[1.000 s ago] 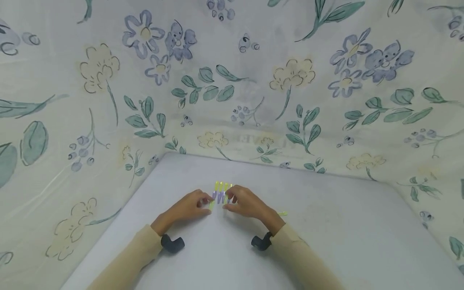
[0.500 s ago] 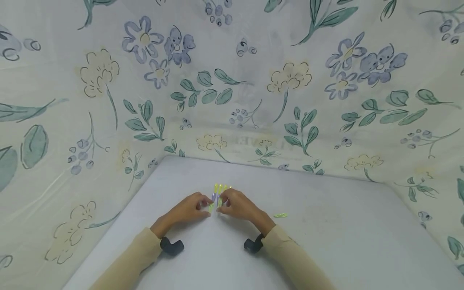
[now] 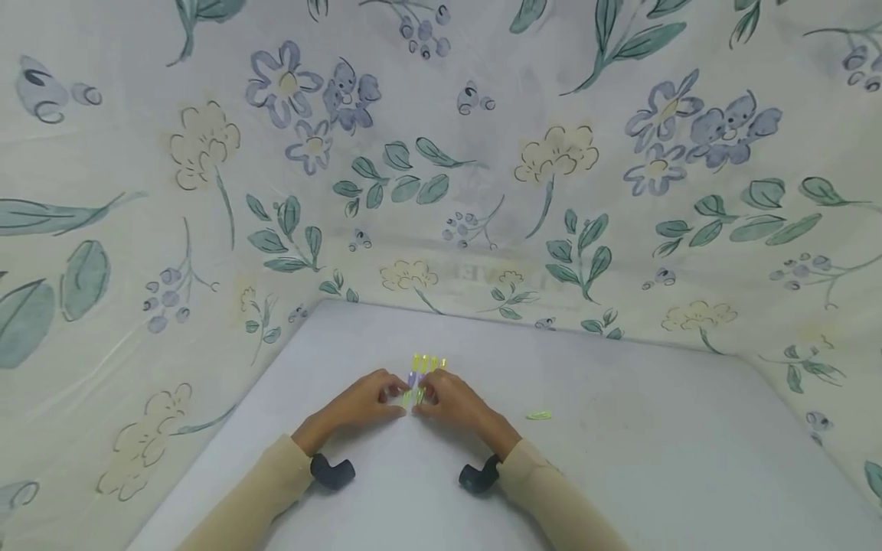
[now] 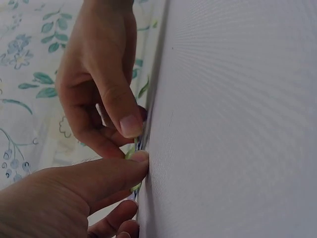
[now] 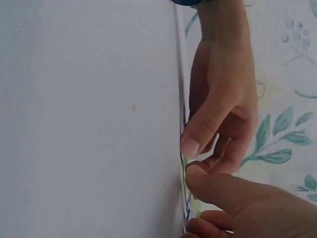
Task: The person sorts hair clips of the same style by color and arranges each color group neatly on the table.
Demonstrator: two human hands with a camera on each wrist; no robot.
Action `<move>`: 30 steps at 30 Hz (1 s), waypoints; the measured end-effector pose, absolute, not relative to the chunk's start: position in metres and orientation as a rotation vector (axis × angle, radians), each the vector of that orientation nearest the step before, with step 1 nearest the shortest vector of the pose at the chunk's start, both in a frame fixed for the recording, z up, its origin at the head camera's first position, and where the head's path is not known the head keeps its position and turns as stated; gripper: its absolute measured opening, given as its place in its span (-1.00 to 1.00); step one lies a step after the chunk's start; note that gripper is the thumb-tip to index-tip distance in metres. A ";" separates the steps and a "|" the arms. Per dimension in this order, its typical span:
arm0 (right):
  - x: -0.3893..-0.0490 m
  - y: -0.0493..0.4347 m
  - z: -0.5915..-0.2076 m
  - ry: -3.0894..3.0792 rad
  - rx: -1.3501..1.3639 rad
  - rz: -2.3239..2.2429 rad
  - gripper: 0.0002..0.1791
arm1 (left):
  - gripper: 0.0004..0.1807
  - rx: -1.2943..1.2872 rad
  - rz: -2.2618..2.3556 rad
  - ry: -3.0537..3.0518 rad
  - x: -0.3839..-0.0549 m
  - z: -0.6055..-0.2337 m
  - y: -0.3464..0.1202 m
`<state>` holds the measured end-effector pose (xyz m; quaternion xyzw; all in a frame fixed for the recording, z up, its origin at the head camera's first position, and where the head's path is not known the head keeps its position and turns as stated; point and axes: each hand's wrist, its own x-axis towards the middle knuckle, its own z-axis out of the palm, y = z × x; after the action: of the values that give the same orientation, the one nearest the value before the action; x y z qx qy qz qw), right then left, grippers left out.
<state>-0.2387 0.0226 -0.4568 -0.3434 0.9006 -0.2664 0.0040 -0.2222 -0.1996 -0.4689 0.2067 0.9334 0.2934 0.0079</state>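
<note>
In the head view my left hand (image 3: pixel 365 399) pinches a light green hair clip (image 3: pixel 406 398) by its two ends, thumb at the near end. Close beside it, my right hand (image 3: pixel 456 402) holds a second light green clip (image 3: pixel 419 396) between thumb and fingers, low at the table. Behind the fingertips lie purple clips (image 3: pixel 412 379), partly covered by the right hand. Farther back, several yellow clips (image 3: pixel 424 363) stand in a side-by-side row. Both wrist views show the thumbs and fingertips nearly meeting at the table surface, where the clips appear only as thin edges.
One more light green clip (image 3: pixel 539 415) lies alone to the right of my right hand. The white table (image 3: pixel 620 459) runs back to a floral-patterned sheet (image 3: pixel 482 191) hanging behind and along the sides. A dark wrist-worn device (image 3: pixel 333 473) sits at each cuff.
My right hand has moved slightly left and nearer, bringing its green clip from over the purple row to beside the left one. The left hand keeps its place.
</note>
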 end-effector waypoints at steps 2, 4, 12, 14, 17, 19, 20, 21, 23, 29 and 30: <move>-0.238 0.022 -0.459 2.834 -1.079 -0.828 -0.58 | -0.62 0.648 0.915 2.918 -0.222 -0.469 -0.199; -0.238 0.021 -0.461 2.841 -1.079 -0.815 -0.58 | -0.62 0.638 0.914 2.917 -0.222 -0.469 -0.200; -0.236 0.021 -0.463 2.882 -1.105 -0.753 -0.59 | -0.61 0.659 0.907 2.924 -0.226 -0.473 -0.200; -0.236 0.021 -0.464 2.888 -1.125 -0.735 -0.57 | -0.61 0.674 0.901 2.928 -0.226 -0.474 -0.201; -0.236 0.022 -0.466 2.893 -1.149 -0.722 -0.55 | -0.61 0.691 0.895 2.931 -0.224 -0.475 -0.203; -0.236 0.022 -0.467 2.900 -1.160 -0.721 -0.54 | -0.61 0.682 0.901 2.931 -0.223 -0.474 -0.203; -0.236 0.022 -0.466 2.902 -1.165 -0.720 -0.53 | -0.61 0.679 0.905 2.931 -0.223 -0.474 -0.203; -0.235 0.022 -0.466 2.907 -1.167 -0.719 -0.53 | -0.61 0.684 0.909 2.930 -0.223 -0.474 -0.203; -0.235 0.022 -0.465 2.909 -1.163 -0.713 -0.51 | -0.61 0.672 0.913 2.929 -0.223 -0.473 -0.202; -0.235 0.023 -0.463 2.904 -1.121 -0.680 -0.49 | -0.60 0.639 0.915 2.911 -0.226 -0.474 -0.202; -0.235 0.023 -0.463 2.907 -1.117 -0.677 -0.49 | -0.60 0.639 0.917 2.910 -0.226 -0.474 -0.202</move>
<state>-0.2351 0.0226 -0.4632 -0.3506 0.9119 -0.2124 -0.0226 -0.2262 -0.2016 -0.4745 0.2049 0.9334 0.2942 0.0122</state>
